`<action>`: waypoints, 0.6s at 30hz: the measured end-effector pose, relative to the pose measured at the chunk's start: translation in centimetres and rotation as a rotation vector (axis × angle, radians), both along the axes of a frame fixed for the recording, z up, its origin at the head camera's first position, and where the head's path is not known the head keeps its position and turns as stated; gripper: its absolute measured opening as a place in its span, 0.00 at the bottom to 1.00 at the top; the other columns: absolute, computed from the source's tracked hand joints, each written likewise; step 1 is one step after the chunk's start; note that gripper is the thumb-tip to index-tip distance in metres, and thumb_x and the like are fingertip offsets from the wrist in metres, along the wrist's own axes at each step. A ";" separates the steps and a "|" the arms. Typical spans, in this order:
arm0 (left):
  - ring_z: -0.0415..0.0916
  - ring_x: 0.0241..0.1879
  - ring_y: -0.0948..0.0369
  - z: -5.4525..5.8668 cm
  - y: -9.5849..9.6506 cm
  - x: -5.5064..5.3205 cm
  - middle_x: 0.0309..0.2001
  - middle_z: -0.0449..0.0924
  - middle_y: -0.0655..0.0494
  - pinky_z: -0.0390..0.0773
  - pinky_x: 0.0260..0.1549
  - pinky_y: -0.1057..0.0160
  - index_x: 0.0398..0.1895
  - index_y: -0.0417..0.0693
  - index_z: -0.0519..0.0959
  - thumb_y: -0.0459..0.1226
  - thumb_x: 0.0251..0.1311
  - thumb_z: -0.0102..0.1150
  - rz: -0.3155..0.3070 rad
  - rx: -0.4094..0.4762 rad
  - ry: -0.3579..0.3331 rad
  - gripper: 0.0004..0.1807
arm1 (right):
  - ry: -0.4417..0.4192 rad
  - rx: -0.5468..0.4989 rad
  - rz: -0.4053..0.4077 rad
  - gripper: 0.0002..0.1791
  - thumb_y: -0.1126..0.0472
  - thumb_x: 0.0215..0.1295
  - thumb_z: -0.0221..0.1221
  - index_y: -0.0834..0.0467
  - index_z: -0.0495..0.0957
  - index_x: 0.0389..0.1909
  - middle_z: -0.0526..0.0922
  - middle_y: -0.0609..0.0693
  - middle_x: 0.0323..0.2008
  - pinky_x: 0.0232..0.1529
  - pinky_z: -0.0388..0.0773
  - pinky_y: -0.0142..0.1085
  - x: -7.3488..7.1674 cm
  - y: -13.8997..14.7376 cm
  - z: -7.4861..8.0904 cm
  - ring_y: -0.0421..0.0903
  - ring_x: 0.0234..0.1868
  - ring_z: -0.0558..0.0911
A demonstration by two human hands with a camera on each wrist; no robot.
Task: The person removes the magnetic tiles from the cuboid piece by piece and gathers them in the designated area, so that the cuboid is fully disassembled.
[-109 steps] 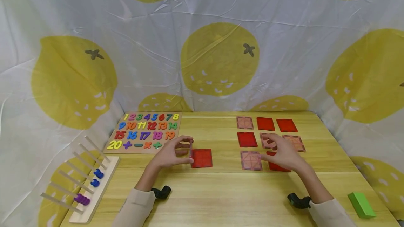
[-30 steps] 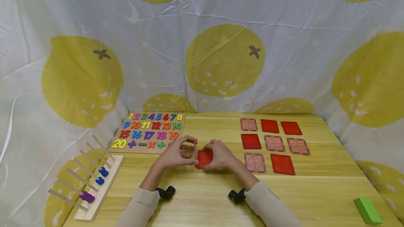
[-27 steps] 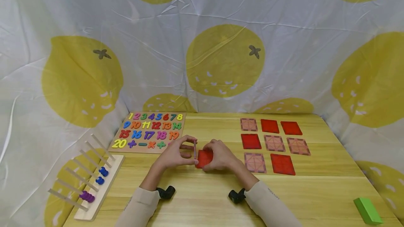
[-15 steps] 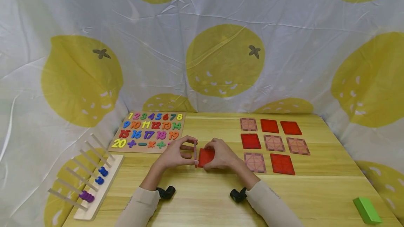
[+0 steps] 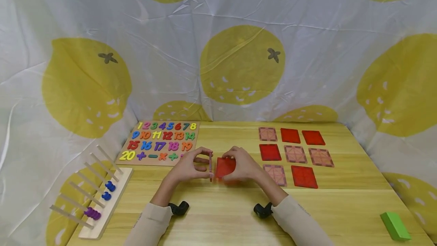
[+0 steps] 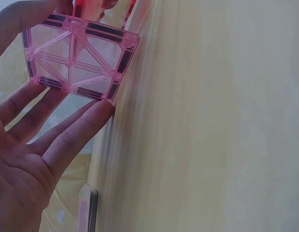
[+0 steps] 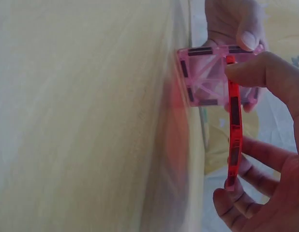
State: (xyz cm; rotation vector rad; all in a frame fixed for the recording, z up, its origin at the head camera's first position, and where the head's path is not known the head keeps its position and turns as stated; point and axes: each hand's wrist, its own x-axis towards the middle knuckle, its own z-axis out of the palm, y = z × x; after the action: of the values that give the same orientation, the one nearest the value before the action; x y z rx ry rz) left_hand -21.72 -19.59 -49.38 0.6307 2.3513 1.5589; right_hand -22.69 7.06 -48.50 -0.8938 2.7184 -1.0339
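My left hand (image 5: 191,166) pinches a pink magnetic tile (image 6: 72,60) between thumb and fingertips, standing it upright on edge. In the head view that pink tile (image 5: 210,166) shows as a thin line. Facing it, my right hand (image 5: 244,166) holds a red magnetic tile (image 5: 224,167) by its edges. The right wrist view has the red tile (image 7: 234,123) edge-on between thumb and fingers, apart from the tabletop, with a red reflection beneath. A narrow gap separates the two tiles in the head view. Part of the red tile hides behind the right fingers.
Several red and pink tiles (image 5: 295,154) lie flat in rows at right. A number puzzle board (image 5: 150,158) lies back left. A wooden peg stand (image 5: 110,210) with blue and purple rings is at left. A green block (image 5: 395,226) sits near the front right.
My right hand came from the right-hand tiles to the red tile lying by the left hand, gripped it, and has raised it slightly rightward. The left hand keeps its pink tile nearly still.
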 end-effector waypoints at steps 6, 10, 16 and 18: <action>0.80 0.62 0.44 -0.3 0.3 0.0 0.66 0.75 0.43 0.87 0.52 0.51 0.68 0.44 0.72 0.36 0.52 0.80 -0.010 0.012 -0.017 0.39 | 0.033 0.010 -0.008 0.37 0.44 0.42 0.78 0.51 0.83 0.57 0.80 0.47 0.49 0.42 0.82 0.36 0.4 1.8 1.0 0.46 0.49 0.75; 0.80 0.62 0.44 -0.4 0.5 0.0 0.66 0.74 0.43 0.87 0.52 0.50 0.67 0.44 0.72 0.36 0.52 0.80 -0.010 0.018 -0.029 0.39 | 0.051 0.015 -0.041 0.37 0.44 0.42 0.79 0.50 0.83 0.57 0.79 0.46 0.50 0.43 0.81 0.38 1.1 3.4 2.0 0.47 0.50 0.75; 0.80 0.61 0.43 -0.4 0.3 -0.1 0.65 0.74 0.41 0.87 0.51 0.51 0.67 0.43 0.72 0.37 0.52 0.80 -0.008 0.013 -0.019 0.39 | 0.082 0.019 -0.056 0.36 0.46 0.45 0.79 0.48 0.82 0.58 0.78 0.44 0.53 0.45 0.81 0.38 1.8 6.0 3.2 0.46 0.51 0.75; 0.80 0.61 0.43 -0.3 0.2 -0.1 0.65 0.74 0.41 0.87 0.51 0.52 0.67 0.43 0.72 0.37 0.52 0.80 -0.002 0.010 -0.012 0.39 | 0.084 0.015 -0.062 0.36 0.46 0.45 0.79 0.48 0.81 0.59 0.77 0.44 0.54 0.44 0.81 0.37 1.9 7.0 3.4 0.46 0.52 0.75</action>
State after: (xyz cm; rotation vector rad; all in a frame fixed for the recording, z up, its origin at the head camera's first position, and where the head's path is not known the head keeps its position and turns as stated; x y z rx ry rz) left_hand -21.84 -19.38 -49.68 0.6242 2.3341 1.5705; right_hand -20.83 14.09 -45.09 -0.8747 2.8359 -1.0071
